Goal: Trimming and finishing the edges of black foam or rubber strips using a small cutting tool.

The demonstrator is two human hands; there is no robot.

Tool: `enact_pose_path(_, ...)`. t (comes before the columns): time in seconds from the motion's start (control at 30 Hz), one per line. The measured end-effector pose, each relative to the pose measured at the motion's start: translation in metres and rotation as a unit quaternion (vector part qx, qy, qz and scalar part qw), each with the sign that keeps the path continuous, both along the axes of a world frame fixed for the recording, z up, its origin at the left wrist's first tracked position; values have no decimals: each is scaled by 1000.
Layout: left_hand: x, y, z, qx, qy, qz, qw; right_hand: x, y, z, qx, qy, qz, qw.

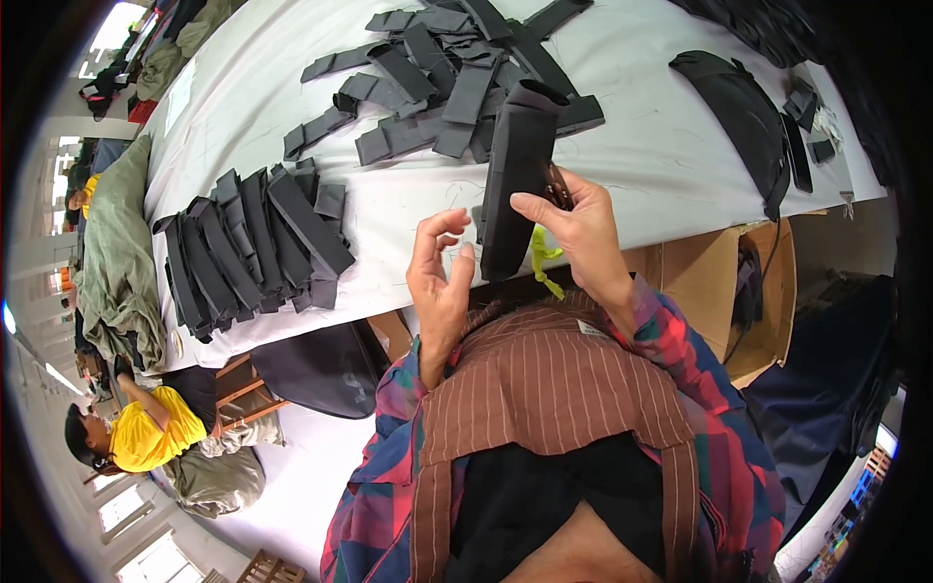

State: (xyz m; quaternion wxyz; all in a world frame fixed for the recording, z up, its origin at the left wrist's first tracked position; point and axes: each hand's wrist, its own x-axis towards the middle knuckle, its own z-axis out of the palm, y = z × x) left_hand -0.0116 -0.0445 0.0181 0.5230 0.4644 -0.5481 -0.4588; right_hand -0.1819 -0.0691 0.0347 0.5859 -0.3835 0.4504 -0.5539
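My right hand (pixel 581 225) grips a black fabric strip (pixel 520 165), thumb pressed on its face. The strip stands nearly upright above the table's near edge, its top end folded over. A small dark brown object (pixel 558 187) shows by the fingers of that hand; its kind I cannot make out. Below it dangles a yellow-green ribbon (pixel 542 260). To the left of the strip, my left hand (pixel 442 277) is open, its fingers curled and apart, apparently not touching the strip. A loose heap of similar black strips (pixel 457 83) lies beyond my hands on the white-covered table (pixel 389 209).
A row of overlapping black strips (pixel 253 243) lies at the table's left. At right are a black fabric piece (pixel 739 121) and small scraps. A cardboard box (pixel 768 301) stands below the right edge. At far left, a person in a yellow shirt (pixel 155 428) sits near green cloth (pixel 126 257).
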Motion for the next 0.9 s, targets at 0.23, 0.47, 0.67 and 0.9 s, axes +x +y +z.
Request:
enact_pose_path(0.23,-11,-12,-7,146,55,-98,983,12,-3,-23,54,10,34,998)
enact_pose_path(0.47,-19,-22,-30,174,85,-102,976,5,1,-39,58,25,93,994)
enact_pose_path(0.67,-16,-29,-36,207,105,-57,971,-3,-3,-48,53,94,117,987)
enact_pose_path(0.9,-12,-36,-42,243,107,-54,962,-11,0,-55,-16,146,104,984)
